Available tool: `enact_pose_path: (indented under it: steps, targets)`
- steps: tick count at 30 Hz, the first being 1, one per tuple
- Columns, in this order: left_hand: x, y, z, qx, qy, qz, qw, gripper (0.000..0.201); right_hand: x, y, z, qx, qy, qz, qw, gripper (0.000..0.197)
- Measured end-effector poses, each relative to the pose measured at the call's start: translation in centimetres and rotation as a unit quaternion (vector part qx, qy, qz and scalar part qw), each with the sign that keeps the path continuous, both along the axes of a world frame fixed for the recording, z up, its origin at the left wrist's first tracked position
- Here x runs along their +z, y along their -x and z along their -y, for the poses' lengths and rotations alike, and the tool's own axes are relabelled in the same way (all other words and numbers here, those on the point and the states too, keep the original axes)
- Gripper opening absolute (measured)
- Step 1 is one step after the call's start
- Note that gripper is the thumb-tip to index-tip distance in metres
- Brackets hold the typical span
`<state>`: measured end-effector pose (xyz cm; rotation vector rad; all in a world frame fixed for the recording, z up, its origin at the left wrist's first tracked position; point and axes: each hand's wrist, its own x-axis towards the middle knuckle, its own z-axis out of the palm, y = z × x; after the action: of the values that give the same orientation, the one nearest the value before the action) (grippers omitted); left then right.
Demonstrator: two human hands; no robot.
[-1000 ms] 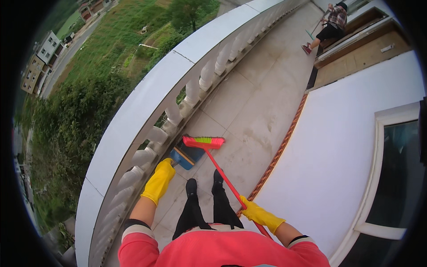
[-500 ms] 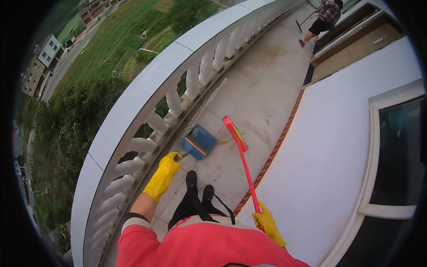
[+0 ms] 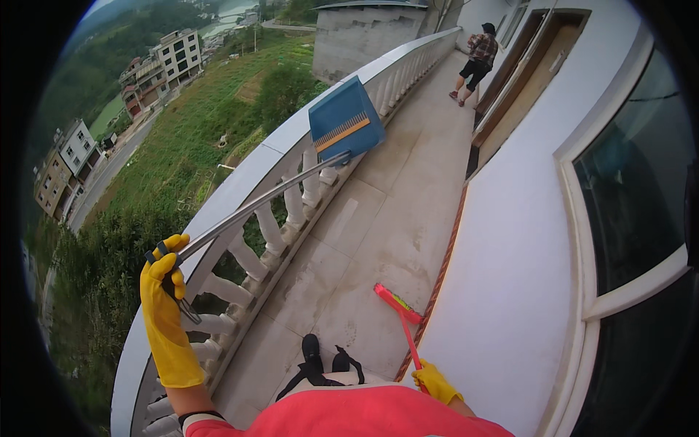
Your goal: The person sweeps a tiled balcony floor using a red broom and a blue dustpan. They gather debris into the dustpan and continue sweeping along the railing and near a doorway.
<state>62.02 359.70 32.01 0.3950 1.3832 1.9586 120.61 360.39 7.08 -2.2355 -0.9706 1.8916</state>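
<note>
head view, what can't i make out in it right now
Broom, handle end: head view, hidden by the right hand and red top.
Dustpan, far face: head view, turned away from the camera.
Far-off person, anything in their hands: head view, too small and screened by their body.
Window, what lies behind it: head view, hidden by dark glass.

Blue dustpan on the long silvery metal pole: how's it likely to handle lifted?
Probably stiff: the silvery metal pole looks straight with the blue dustpan raised. Likely front-heavy: it sits far from the yellow-gloved left hand. Perhaps light: that hand alone holds it.
</note>
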Motion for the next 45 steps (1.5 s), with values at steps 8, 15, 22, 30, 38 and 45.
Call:
enact_pose_path:
  steps: [8, 15, 22, 30, 38, 45]
  targets:
    - [-12.7, 9.8, 4.1, -0.037, -0.434, 0.347, 0.830, 0.036, 3.9, 1.6, 0.5, 0.155, -0.042, 0.046, 0.986, 0.046]
    - [-14.2, 9.8, 1.0, -0.035, -0.525, 0.367, 0.767, 0.047, 4.2, 1.9, -0.5, 0.183, -0.049, 0.068, 0.979, 0.046]
    - [-13.2, 11.7, -4.1, -0.060, -0.487, 0.299, 0.819, 0.053, 5.6, 2.1, -0.5, 0.037, -0.065, 0.043, 0.996, 0.047]
    - [-3.4, 4.4, -17.6, -0.094, -0.339, 0.047, 0.935, 0.058, 7.9, 2.1, -4.1, -0.102, -0.059, 0.051, 0.992, 0.062]
    - [-0.6, -11.4, -37.9, -0.175, -0.051, -0.006, 0.983, 0.045, 7.1, -2.3, -17.2, -0.156, -0.106, 0.031, 0.982, 0.043]
    - [-5.7, -21.1, -53.9, -0.253, 0.144, -0.103, 0.951, 0.043, 5.6, -7.3, -32.2, -0.205, -0.153, -0.105, 0.961, 0.024]
